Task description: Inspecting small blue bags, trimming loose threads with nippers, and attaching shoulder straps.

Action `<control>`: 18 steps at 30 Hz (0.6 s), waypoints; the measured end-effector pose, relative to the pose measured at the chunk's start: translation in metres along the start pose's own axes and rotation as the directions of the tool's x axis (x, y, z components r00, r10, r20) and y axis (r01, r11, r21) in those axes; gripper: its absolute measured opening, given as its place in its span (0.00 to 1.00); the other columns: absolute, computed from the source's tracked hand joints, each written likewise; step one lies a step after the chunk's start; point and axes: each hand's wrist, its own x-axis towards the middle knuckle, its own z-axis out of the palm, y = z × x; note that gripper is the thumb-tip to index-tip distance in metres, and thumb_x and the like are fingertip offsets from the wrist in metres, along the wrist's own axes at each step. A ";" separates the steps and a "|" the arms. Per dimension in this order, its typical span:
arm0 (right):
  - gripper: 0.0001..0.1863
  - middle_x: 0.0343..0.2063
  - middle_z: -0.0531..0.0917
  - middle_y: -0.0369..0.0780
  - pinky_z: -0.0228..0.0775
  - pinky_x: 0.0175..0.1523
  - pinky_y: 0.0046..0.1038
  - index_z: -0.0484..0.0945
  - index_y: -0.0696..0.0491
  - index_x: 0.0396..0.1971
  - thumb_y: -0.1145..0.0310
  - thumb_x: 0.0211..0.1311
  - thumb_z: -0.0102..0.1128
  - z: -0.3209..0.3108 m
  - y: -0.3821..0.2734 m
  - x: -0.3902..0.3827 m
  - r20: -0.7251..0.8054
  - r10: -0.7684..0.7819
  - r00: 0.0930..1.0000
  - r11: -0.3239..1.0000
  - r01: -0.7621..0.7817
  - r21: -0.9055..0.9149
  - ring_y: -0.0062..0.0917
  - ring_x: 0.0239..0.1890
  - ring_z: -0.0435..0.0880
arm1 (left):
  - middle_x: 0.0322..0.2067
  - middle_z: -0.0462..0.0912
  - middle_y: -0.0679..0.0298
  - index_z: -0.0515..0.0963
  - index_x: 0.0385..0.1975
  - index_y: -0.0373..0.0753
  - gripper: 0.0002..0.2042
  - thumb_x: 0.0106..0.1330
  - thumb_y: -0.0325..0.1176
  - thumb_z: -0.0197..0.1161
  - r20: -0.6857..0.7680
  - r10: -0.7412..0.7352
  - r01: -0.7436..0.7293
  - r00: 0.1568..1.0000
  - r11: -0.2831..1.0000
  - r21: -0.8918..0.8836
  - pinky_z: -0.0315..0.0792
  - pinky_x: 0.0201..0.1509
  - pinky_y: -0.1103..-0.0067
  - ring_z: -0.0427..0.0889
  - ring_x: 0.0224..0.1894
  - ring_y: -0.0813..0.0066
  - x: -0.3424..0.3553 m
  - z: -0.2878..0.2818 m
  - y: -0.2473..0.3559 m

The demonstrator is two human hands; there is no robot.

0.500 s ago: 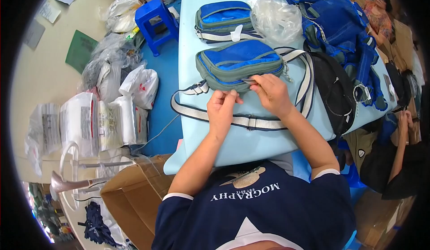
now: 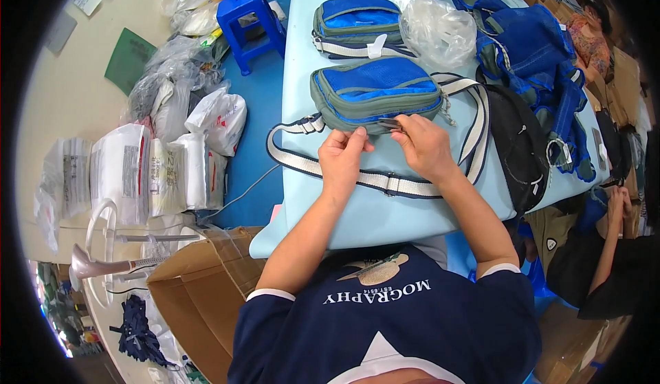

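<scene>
A blue and grey waist bag (image 2: 381, 90) lies on the light blue table in front of me, its white webbing strap with dark edges (image 2: 419, 187) looped around the near side. My left hand (image 2: 341, 158) is closed, thumb and fingers pinching at the bag's near lower edge. Between the fingers of my right hand (image 2: 425, 147) is a small pointed metal tool (image 2: 389, 122), its tip at the bag's front lower seam. Its exact kind is too small to tell.
Behind sits a second blue waist bag (image 2: 357, 21) beside a clear plastic bag (image 2: 438, 33). Blue bag pieces (image 2: 526, 44) and a black bag (image 2: 512, 143) lie to the right. A blue stool (image 2: 251, 30) and a cardboard box (image 2: 206, 288) stand at left. Other people are at right.
The whole view has shifted slightly. Both hands stay at the bag's near edge, and the tool remains in my right hand near the same seam.
</scene>
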 end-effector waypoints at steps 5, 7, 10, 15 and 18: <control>0.14 0.21 0.75 0.36 0.64 0.27 0.30 0.75 0.53 0.34 0.70 0.45 0.65 -0.003 -0.006 0.002 -0.010 -0.186 0.983 0.953 0.178 -0.244 0.29 0.23 0.74 | 0.24 0.80 0.63 0.75 0.29 0.33 0.06 0.63 0.29 0.59 0.028 0.108 -0.107 0.994 0.994 -0.035 0.67 0.31 0.86 0.77 0.26 0.81 -0.002 0.005 -0.003; 0.14 0.21 0.75 0.35 0.63 0.27 0.29 0.75 0.53 0.34 0.70 0.45 0.65 -0.004 -0.006 0.003 -0.009 -0.204 0.979 0.942 0.194 -0.275 0.28 0.23 0.73 | 0.24 0.80 0.63 0.75 0.29 0.33 0.06 0.63 0.29 0.59 0.036 0.115 -0.114 0.993 0.993 -0.036 0.67 0.31 0.86 0.77 0.26 0.82 -0.002 0.004 -0.004; 0.14 0.21 0.75 0.34 0.62 0.27 0.28 0.75 0.52 0.34 0.69 0.44 0.65 -0.005 -0.006 0.003 0.002 -0.232 0.973 0.919 0.220 -0.326 0.27 0.23 0.73 | 0.24 0.80 0.64 0.75 0.28 0.33 0.05 0.63 0.29 0.59 0.041 0.116 -0.115 0.992 0.993 -0.035 0.65 0.29 0.86 0.75 0.25 0.84 -0.002 0.006 -0.003; 0.14 0.22 0.75 0.34 0.62 0.28 0.28 0.75 0.52 0.33 0.69 0.44 0.65 -0.005 -0.004 0.003 0.004 -0.249 0.968 0.907 0.235 -0.349 0.26 0.24 0.73 | 0.22 0.80 0.65 0.75 0.27 0.34 0.06 0.63 0.29 0.59 0.035 0.106 -0.106 0.994 0.994 0.015 0.61 0.26 0.87 0.69 0.23 0.87 -0.001 0.002 -0.006; 0.14 0.23 0.76 0.33 0.62 0.28 0.27 0.75 0.53 0.34 0.69 0.44 0.66 -0.004 -0.003 0.003 0.019 -0.254 0.967 0.901 0.244 -0.358 0.26 0.24 0.73 | 0.26 0.79 0.61 0.75 0.32 0.30 0.05 0.63 0.27 0.57 0.070 0.070 -0.075 0.995 0.995 0.072 0.72 0.36 0.82 0.78 0.28 0.77 0.000 -0.001 -0.005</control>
